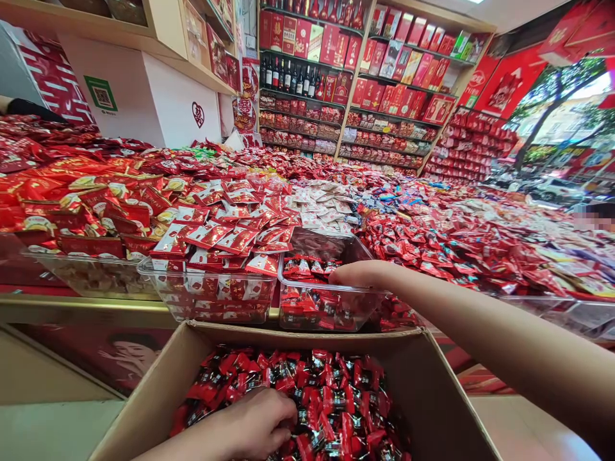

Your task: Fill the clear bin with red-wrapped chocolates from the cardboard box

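Observation:
My left hand (pixel 262 419) is down inside an open cardboard box (pixel 430 390). Red and black wrapped candies (pixel 331 403) fill the bottom of the box. The fingers of this hand are curled in among the candies, and whatever is in them is hidden. Across the box, my right hand (pixel 358 274) reaches over the rim of a clear plastic bin (pixel 331 314). Similar red and black wrapped candies (pixel 312 264) lie low in that bin. The fingertips of the right hand are out of sight, so its grip does not show.
Left of that bin stands another clear bin (pixel 216 307) heaped with red and white packets (pixel 230 237). White packets (pixel 324 205) lie behind. More candy heaps (pixel 423 250) spread right. Shelves (pixel 360 70) with bottles and red boxes rise at the back. A person's dark sleeve (pixel 36 109) shows far left.

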A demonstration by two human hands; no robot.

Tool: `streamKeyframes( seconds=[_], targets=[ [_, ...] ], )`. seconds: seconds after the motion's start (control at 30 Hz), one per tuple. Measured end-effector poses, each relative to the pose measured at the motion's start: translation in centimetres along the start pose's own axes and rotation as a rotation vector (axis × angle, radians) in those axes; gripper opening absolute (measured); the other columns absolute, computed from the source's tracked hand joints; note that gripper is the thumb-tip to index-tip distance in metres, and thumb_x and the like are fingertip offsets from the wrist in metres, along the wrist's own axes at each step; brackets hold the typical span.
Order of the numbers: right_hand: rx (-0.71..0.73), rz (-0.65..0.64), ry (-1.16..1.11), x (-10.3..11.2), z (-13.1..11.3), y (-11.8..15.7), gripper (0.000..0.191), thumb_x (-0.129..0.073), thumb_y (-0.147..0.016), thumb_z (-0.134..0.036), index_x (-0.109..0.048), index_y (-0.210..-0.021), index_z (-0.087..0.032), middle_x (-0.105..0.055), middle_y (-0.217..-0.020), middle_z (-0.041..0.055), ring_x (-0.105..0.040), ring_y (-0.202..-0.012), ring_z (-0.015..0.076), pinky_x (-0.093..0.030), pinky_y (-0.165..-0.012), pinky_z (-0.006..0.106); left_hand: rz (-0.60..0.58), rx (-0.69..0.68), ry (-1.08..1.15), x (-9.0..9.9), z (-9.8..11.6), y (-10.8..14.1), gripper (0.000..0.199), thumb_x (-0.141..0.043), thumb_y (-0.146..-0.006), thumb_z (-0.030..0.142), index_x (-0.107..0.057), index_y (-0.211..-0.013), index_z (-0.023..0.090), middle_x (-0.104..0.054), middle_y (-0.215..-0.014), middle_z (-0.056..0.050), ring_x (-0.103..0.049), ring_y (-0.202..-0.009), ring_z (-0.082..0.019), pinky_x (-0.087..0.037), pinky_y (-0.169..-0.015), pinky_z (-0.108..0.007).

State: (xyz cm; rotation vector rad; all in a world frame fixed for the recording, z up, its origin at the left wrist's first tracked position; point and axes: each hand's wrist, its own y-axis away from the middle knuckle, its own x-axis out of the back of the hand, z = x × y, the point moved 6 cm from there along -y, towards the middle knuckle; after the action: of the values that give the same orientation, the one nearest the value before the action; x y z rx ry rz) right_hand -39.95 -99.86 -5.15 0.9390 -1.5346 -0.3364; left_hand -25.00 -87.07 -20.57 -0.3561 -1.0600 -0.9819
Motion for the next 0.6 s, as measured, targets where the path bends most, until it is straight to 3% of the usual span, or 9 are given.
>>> streamKeyframes(
  seconds=[0.1,0.27,0.47,0.6],
  targets=[
    [0.013,-0.045,-0.046,-0.4,0.0,-0.1,0.040,-0.062,-0.055,-0.037,-0.060,-0.090,-0.019,-0.062,-0.073,0.0028,-0.056,-0.061,0.0159,-0.040,-0.050,0.024,0.000,-0.008,-0.026,0.1,0.1,0.0,0.016,-0.047,-0.070,0.020,-0.056,-0.081,0.025,-0.062,-0.078,0.001,-0.056,-0.072,-0.016,-0.040,-0.061,-0.022],
    [0.088,0.015,0.061,-0.2,-0.2,-0.6,0.036,-0.062,-0.054,-0.035,-0.063,-0.086,-0.018,-0.063,-0.074,0.0019,-0.055,-0.066,0.0154,-0.040,-0.057,0.023,0.019,-0.033,-0.076,0.2,0.2,0.0,0.015,-0.046,-0.069,0.021,-0.055,-0.080,0.026,-0.063,-0.078,0.002,-0.057,-0.070,-0.017,-0.041,-0.058,-0.022],
    [0.062,0.102,0.183,0.7,-0.4,-1.0,0.044,-0.063,-0.053,-0.036,-0.062,-0.091,-0.016,-0.063,-0.077,0.0036,-0.055,-0.065,0.0173,-0.037,-0.049,0.022,-0.006,-0.006,-0.072,0.2,0.1,0.1,0.018,-0.046,-0.069,0.021,-0.055,-0.083,0.026,-0.063,-0.080,0.002,-0.058,-0.073,-0.017,-0.041,-0.059,-0.022],
    [-0.006,-0.012,0.188,-0.1,0.3,-1.9,0.048,-0.063,-0.052,-0.038,-0.060,-0.094,-0.017,-0.063,-0.080,0.0041,-0.056,-0.064,0.0172,-0.040,-0.049,0.023,-0.049,0.028,-0.062,0.4,0.3,0.1,0.017,-0.045,-0.069,0.024,-0.055,-0.083,0.026,-0.063,-0.080,0.002,-0.057,-0.073,-0.017,-0.041,-0.059,-0.023]
  ],
)
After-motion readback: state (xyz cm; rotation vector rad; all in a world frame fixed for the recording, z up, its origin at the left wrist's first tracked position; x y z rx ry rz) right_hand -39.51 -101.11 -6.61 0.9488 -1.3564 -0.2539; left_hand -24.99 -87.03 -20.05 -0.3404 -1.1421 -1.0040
